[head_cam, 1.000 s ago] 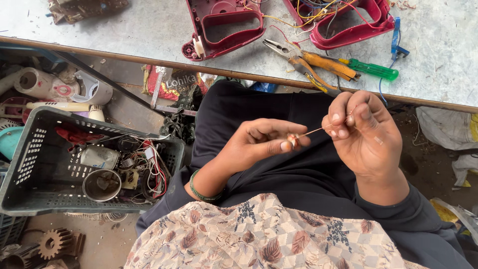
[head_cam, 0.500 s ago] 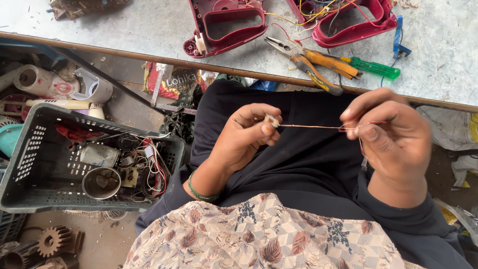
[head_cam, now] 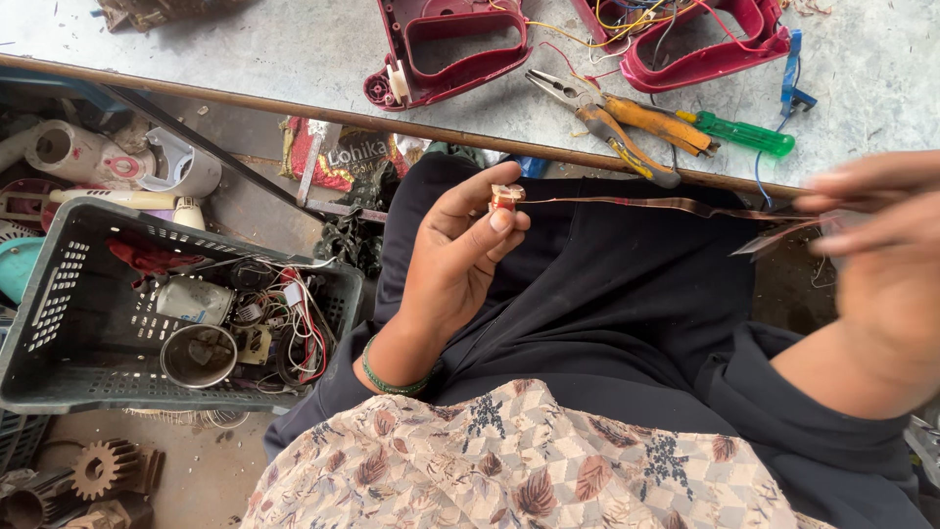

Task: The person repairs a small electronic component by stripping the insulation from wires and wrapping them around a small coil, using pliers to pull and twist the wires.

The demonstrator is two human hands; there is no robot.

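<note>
My left hand (head_cam: 452,264) pinches a small copper-coloured coil (head_cam: 503,197) between thumb and fingertips, above my dark-clothed lap. A thin brownish strip of tape (head_cam: 666,206) runs from the coil to the right, stretched taut. My right hand (head_cam: 871,255), blurred at the right edge, grips the far end of that strip. A green bangle sits on my left wrist.
A grey workbench (head_cam: 294,54) lies ahead with two maroon plastic housings (head_cam: 450,49), orange-handled pliers (head_cam: 617,122) and a green-handled screwdriver (head_cam: 744,134). A dark plastic crate (head_cam: 59,294) of wires and parts stands on the floor at left, with gears (head_cam: 98,470) below it.
My right hand has pulled away to the right, drawing the strip out much longer from the coil. My left hand has stayed near the middle, holding the coil.
</note>
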